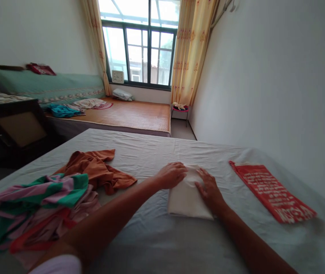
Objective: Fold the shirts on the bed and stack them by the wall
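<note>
A small folded white cloth (185, 198) lies flat on the grey bed sheet (156, 236), right in the middle, just in front of the person. Both hands rest on top of it. The left hand (171, 175) lies on the top left corner, at about 11 o'clock from the cloth's middle, with its fingers close together and flat. The right hand (209, 189) lies on the right edge, at about 2 o'clock, with its fingers spread a little. Neither hand pinches anything; both are open and pushing down, most likely to keep the folds flat and neat.

At 9 o'clock from the cloth sits a crumpled orange garment (98, 169). It is not folded, and it is near the cloth but not touching it. Further out at 8 o'clock is a heap of striped clothes (39, 205) in pink, green and red, all mixed up together.

At 3 o'clock, well apart from the cloth, lies a flat red bag with white writing (271, 192), close to the white wall (279, 83).

At 12 o'clock, far back, is a window (144, 49) with yellow curtains (191, 53), and a low bed with a woven mat (134, 114).
</note>
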### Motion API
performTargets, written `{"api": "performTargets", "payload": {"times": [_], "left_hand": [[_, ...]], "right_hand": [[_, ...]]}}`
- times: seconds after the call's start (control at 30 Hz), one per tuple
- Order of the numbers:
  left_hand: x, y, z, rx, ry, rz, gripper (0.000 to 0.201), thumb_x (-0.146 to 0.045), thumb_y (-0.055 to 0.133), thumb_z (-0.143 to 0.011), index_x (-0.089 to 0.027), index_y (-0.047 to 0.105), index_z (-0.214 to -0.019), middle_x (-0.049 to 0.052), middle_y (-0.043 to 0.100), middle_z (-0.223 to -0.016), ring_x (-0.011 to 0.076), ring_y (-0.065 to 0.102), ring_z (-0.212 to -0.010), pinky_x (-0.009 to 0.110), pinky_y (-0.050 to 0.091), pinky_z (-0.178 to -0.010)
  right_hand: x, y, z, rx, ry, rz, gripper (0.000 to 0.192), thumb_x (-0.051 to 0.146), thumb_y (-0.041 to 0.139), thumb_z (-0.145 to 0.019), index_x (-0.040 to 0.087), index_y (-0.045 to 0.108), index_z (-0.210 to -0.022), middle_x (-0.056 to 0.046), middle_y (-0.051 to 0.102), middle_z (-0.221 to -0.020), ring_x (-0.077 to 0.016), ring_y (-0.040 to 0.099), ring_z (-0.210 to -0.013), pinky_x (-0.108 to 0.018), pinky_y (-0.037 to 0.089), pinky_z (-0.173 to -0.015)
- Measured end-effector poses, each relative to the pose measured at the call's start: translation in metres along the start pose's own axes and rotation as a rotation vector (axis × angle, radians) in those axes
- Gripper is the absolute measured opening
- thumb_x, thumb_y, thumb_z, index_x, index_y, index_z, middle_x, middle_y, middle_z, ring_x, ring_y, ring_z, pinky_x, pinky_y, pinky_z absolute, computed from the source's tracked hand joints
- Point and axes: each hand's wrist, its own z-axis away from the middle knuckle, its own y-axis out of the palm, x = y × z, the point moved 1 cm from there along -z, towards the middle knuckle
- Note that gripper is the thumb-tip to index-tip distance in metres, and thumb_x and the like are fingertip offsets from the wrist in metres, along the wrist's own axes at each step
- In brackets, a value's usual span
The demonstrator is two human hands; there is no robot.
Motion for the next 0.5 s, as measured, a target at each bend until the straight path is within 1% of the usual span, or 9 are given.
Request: {"api": "performTargets", "payload": {"times": [0.03,0.1,0.17,0.2,0.27,0.33,0.4,0.5], "left_hand": [[-0.007,0.005,0.006,0.037,0.030,-0.035,0.035,-0.033,0.046,-0.093,-0.021,0.061,-0.121,0.009,0.062,-0.122,0.0233,0.049,-0.122,0.038,0.033,-0.107],[-0.016,0.015,0.019,0.062,0.038,-0.095,0.041,-0.038,0.047,-0.092,-0.021,0.055,-0.128,0.010,0.056,-0.131,0.0249,0.040,-0.131,0.043,0.025,-0.112],[-0.020,0.025,0.028,0.043,-0.011,-0.129,0.043,-0.039,0.044,-0.093,-0.022,0.051,-0.132,0.008,0.053,-0.135,0.0235,0.036,-0.134,0.043,0.021,-0.114],[-0.021,0.029,0.031,0.026,-0.045,-0.140,0.042,-0.039,0.042,-0.094,-0.023,0.050,-0.133,0.008,0.052,-0.137,0.0224,0.035,-0.135,0.042,0.020,-0.114],[-0.020,0.034,0.033,-0.004,-0.094,-0.156,0.042,-0.038,0.039,-0.095,-0.024,0.050,-0.133,0.007,0.051,-0.138,0.0212,0.034,-0.136,0.041,0.020,-0.115],[-0.019,0.038,0.032,-0.014,-0.101,-0.166,0.042,-0.038,0.038,-0.096,-0.023,0.050,-0.132,0.008,0.049,-0.139,0.0213,0.033,-0.136,0.040,0.020,-0.115],[-0.019,0.039,0.031,-0.012,-0.093,-0.172,0.043,-0.039,0.038,-0.096,-0.021,0.050,-0.132,0.008,0.049,-0.140,0.0217,0.032,-0.137,0.041,0.020,-0.115],[-0.019,0.038,0.031,-0.014,-0.087,-0.176,0.042,-0.039,0.037,-0.096,-0.021,0.050,-0.132,0.008,0.048,-0.140,0.0217,0.032,-0.137,0.041,0.021,-0.115]], "right_hand": [[-0.002,-0.001,0.000,-0.030,0.044,-0.030,0.049,0.036,0.047,-0.090,0.028,0.040,-0.138,-0.011,0.043,-0.141,-0.0295,0.045,-0.126,-0.054,0.039,-0.103],[-0.004,-0.002,-0.002,-0.050,0.133,-0.110,0.053,0.038,0.049,-0.089,0.028,0.036,-0.139,-0.013,0.045,-0.137,-0.0278,0.056,-0.110,-0.051,0.048,-0.094],[-0.005,-0.002,-0.005,-0.040,0.191,-0.184,0.051,0.039,0.049,-0.088,0.028,0.038,-0.137,-0.014,0.048,-0.132,-0.0249,0.061,-0.095,-0.048,0.054,-0.084],[-0.005,-0.002,-0.007,-0.037,0.212,-0.213,0.050,0.039,0.050,-0.087,0.028,0.041,-0.135,-0.014,0.048,-0.130,-0.0244,0.061,-0.092,-0.046,0.055,-0.080],[-0.006,0.000,-0.010,-0.044,0.258,-0.270,0.047,0.039,0.054,-0.084,0.026,0.047,-0.129,-0.014,0.047,-0.131,-0.0247,0.061,-0.093,-0.044,0.056,-0.076],[-0.007,0.003,-0.012,-0.051,0.318,-0.341,0.045,0.037,0.056,-0.082,0.023,0.051,-0.124,-0.014,0.044,-0.135,-0.0249,0.062,-0.095,-0.043,0.057,-0.075],[-0.008,0.003,-0.014,-0.059,0.365,-0.384,0.044,0.036,0.060,-0.078,0.022,0.055,-0.119,-0.014,0.042,-0.138,-0.0253,0.061,-0.098,-0.043,0.056,-0.077],[-0.005,-0.003,-0.017,-0.081,0.388,-0.395,0.041,0.034,0.063,-0.075,0.022,0.059,-0.114,-0.013,0.044,-0.137,-0.0258,0.060,-0.102,-0.043,0.055,-0.080]]}}
